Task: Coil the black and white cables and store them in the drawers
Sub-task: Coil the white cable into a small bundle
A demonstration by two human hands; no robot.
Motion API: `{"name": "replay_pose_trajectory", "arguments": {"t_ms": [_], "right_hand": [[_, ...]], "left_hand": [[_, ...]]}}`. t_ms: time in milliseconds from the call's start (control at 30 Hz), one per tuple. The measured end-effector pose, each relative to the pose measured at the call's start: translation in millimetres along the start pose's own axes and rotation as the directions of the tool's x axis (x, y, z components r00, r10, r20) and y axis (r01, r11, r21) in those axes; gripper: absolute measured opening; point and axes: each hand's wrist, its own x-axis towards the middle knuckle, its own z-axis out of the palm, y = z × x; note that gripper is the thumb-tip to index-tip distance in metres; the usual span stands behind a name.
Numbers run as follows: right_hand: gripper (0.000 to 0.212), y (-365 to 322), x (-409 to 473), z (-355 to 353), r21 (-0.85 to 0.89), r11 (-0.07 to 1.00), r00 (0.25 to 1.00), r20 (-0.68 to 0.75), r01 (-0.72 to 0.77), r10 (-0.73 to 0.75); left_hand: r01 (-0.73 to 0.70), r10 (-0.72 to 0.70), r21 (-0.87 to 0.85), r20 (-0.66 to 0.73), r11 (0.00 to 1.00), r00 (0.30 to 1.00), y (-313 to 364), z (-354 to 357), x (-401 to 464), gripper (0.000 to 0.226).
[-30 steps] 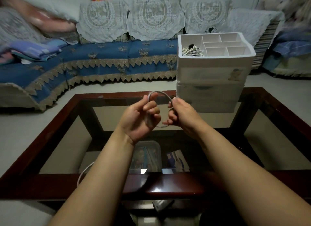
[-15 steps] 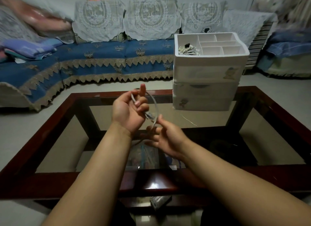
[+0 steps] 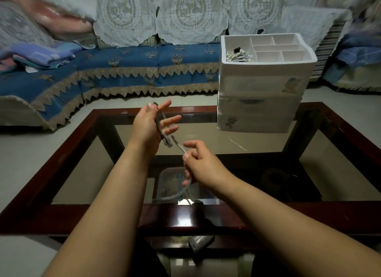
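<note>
Behind everything runs a long blue sofa (image 3: 123, 70) with white lace covers along its back. Closer in sits a low table (image 3: 61, 169) with a dark red wood frame and a glass top. On its far right side stands a white drawer box (image 3: 259, 103). Its drawers look shut, and the open tray on top has small sections. One of those sections, at the left, has a bundle of coiled cable (image 3: 238, 56) in it.

Over the middle of the table, two bare arms reach out. The left hand (image 3: 151, 126) is up, palm turned to the side, with its fingers spread fairly wide. A white cable (image 3: 179, 145) runs up along the palm and bends round near the thumb at the top. One end with a plug (image 3: 167, 141) hangs just below that hand. It is blurry, so I cannot tell just how the hand keeps hold.

The right hand (image 3: 203, 163) is lower. It pinches the same cable between thumb and fingers, and the rest of the cable hangs down in a curve below it.

The cable looks light, thin and bendy, but a bit springy, so loops may pop open. It is likely best to hold it on the soft cord, not the plug, and keep each loop pinned against the palm. Pulling hard at the plug could hurt it.
</note>
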Motion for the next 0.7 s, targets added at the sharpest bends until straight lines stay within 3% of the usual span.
{"name": "replay_pose_trajectory", "arguments": {"t_ms": [67,134,200,267,401,501,701], "right_hand": [[0.020,-8,-3,-11,-0.326,0.942,0.992,-0.067,0.081,-0.109],[0.016,-18,-6,-28,-0.560,0.807,0.974,-0.004,0.185,-0.225],[0.015,-24,-7,-40,-0.584,0.750,0.946,0.113,0.310,-0.304],[0.012,-24,-3,-49,-0.537,0.737,0.902,0.126,0.411,-0.412],[0.024,-15,11,-62,-0.537,0.757,0.866,-0.094,0.371,-0.491],[0.026,-10,20,-66,-0.449,0.832,0.907,-0.100,0.326,-0.410],[0.030,-1,23,-63,-0.330,0.882,0.917,-0.099,0.337,-0.387]], "left_hand": [[-0.027,0.021,0.124,0.051,0.992,0.998,0,3,-4,0.032],[-0.105,0.053,0.395,0.140,0.913,0.989,-5,8,-10,0.024],[-0.119,-0.028,0.567,0.244,0.815,0.969,-11,13,-17,0.025],[-0.031,-0.223,0.597,0.347,0.802,0.911,-15,16,-25,0.036],[0.173,-0.380,0.429,0.463,0.886,0.801,-10,15,-30,0.042],[0.331,-0.412,0.246,0.505,0.911,0.758,-10,18,-32,0.046],[0.512,-0.407,-0.108,0.477,0.852,0.779,-25,22,-37,0.038]]}}
